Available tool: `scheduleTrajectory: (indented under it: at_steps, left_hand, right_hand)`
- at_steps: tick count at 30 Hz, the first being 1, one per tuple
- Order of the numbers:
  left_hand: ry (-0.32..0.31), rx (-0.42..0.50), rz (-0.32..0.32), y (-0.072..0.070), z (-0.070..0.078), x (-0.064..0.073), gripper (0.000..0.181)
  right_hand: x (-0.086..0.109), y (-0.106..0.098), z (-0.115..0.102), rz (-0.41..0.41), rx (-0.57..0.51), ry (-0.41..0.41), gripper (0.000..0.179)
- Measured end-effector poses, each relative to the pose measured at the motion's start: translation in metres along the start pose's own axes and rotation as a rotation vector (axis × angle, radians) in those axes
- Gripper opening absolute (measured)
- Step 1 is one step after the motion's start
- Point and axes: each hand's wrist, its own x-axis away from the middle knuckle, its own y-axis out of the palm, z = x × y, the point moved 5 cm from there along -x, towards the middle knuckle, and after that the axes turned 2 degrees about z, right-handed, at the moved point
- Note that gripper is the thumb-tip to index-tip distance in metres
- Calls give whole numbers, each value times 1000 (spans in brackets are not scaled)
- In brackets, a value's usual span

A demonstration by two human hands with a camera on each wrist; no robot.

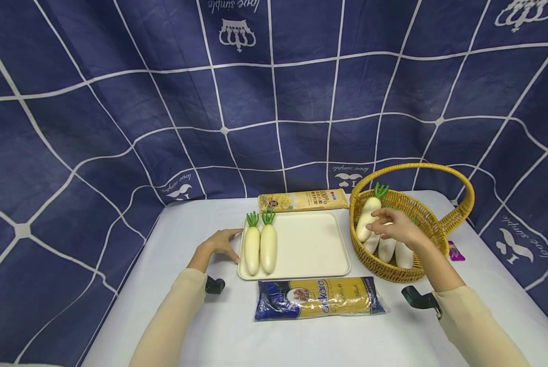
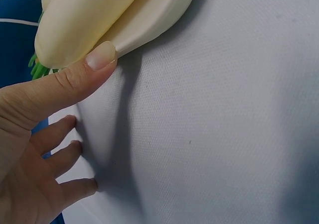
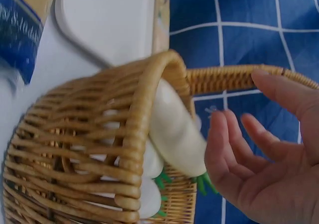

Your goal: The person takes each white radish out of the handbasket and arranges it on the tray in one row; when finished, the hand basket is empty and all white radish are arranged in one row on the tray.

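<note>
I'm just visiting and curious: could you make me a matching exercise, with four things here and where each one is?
Things
1. Left hand
2. Right hand
3. Yellow packet
4. Blue-and-yellow packet

Places
A. Just beyond the cream tray, on its far side
B. At the tray's edge, beside two white radishes
C. Just in front of the tray, on its near side
D. At the wicker basket

Pairs: 1-B; 2-D; 3-A; 4-C
</note>
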Motion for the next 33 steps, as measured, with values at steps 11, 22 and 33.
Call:
scheduleTrajectory:
  at_steps: [11, 22, 33]
  left_hand:
    - [-4, -6, -1, 0, -1, 0, 107]
    - [21, -13, 6, 0, 1, 1, 106]
    - [31, -2, 3, 0, 0, 0, 107]
  right_hand:
    - [-33, -11, 19, 112, 43, 108, 83]
    - [-54, -11, 28, 130, 80, 213, 92]
    - [-63, -4, 37, 141, -24, 242, 84]
